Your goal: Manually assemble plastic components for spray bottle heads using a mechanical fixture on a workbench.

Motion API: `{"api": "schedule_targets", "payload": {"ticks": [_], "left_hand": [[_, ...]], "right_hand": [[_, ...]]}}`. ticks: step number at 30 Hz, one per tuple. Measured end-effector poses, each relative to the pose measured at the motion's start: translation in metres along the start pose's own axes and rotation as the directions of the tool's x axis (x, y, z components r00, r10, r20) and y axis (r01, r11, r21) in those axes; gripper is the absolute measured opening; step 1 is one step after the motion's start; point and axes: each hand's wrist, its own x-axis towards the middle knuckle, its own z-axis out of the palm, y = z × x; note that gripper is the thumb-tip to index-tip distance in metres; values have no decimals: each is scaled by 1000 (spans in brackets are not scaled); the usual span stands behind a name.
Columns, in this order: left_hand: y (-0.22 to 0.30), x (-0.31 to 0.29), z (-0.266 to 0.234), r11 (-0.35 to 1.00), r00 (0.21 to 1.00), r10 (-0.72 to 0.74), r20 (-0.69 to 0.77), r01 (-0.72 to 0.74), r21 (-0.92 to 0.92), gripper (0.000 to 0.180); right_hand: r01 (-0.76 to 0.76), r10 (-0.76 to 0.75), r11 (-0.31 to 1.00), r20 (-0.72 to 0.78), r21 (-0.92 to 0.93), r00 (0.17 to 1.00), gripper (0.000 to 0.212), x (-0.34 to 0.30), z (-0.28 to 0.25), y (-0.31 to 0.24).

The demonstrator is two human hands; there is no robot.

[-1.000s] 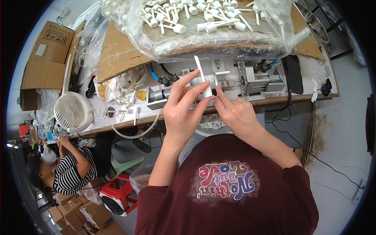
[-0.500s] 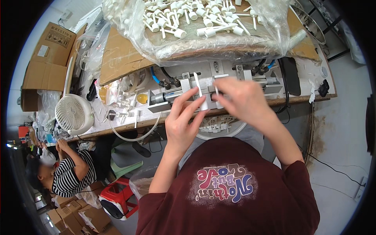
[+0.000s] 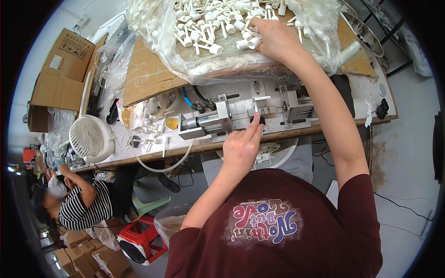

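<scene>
on the far left a brown cardboard box (image 3: 60, 88) stands open, and nearer, a co-worker in a striped top (image 3: 85, 206) bends an arm at the bench (image 3: 174, 150). a round white fan (image 3: 90, 138) sits by the bench's near edge, with a red stool (image 3: 141, 236) on the floor to its right. next come a sheet of cardboard (image 3: 148, 83) and a round yellow thing (image 3: 172, 123), then a metal clamp (image 3: 204, 123) with hoses behind it. at the far side, white capped sticks (image 3: 208, 21) lie heaped on clear plastic (image 3: 232, 62). in the middle, the left hand (image 3: 240, 150) reaches over the near edge, two fingers (image 3: 255, 125) stretched out together, their tips at a small metal fixture (image 3: 265, 111); whether they grip anything i cannot tell. farther off, the right hand (image 3: 273, 39) is at the heap's near right part, its fingers partly bent around a white piece; i cannot tell if they have hold of it. a second metal clamp (image 3: 289, 106) stands right of the fixture, and a small black object (image 3: 382, 109) lies near the bench's right end.
</scene>
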Motion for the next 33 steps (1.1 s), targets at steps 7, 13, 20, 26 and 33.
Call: {"api": "schedule_targets", "payload": {"ticks": [7,13,20,26,33], "left_hand": [[1,6,-3,999,998,-43,51,45,-27,29],[3,10,-6,995,995,-76,68,81,-63,29],[2,6,-6,992,996,-80,49,84,-99,27],[3,10,-26,948,994,-60,90,85,-306,27],[5,20,-84,216,891,-351,288,376,-901,71]], "right_hand": [[52,-48,998,-80,42,996,24,-14,-10,13],[160,-136,981,-194,112,971,25,-26,-3,30],[258,-154,926,-351,275,924,22,-39,3,31],[381,-143,807,-477,451,867,19,-63,-12,20],[546,-329,764,-520,344,788,23,-116,-24,1]]}}
